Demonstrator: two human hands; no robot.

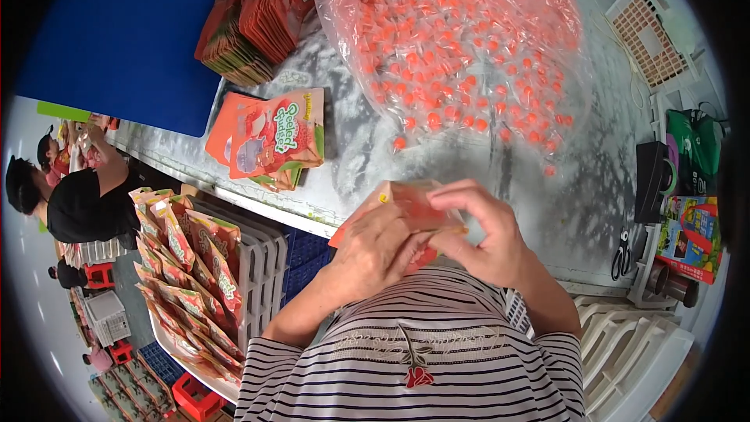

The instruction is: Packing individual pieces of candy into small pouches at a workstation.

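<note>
Both of my hands are at a red candy pouch (419, 202), just past the table's near edge and close to my striped shirt. My left hand (373, 246) wraps around the pouch's left side and underside. At its right end, the thumb and forefinger of my right hand (491, 233) grip the pouch's edges, curved around a gap. What lies inside the pouch is hidden. Beyond my hands, a big clear plastic bag (344, 27) lies spread with many wrapped orange-red candies (461, 70). A small stack of flat printed pouches (277, 137) sits to the left.
Upright bundles of pouches (273, 19) stand at the far left beside a blue board (125, 31). Filled pouches (191, 289) fill a white crate at my left. Scissors (621, 254) and a beige basket (652, 39) are at right. Co-workers (86, 195) sit further left.
</note>
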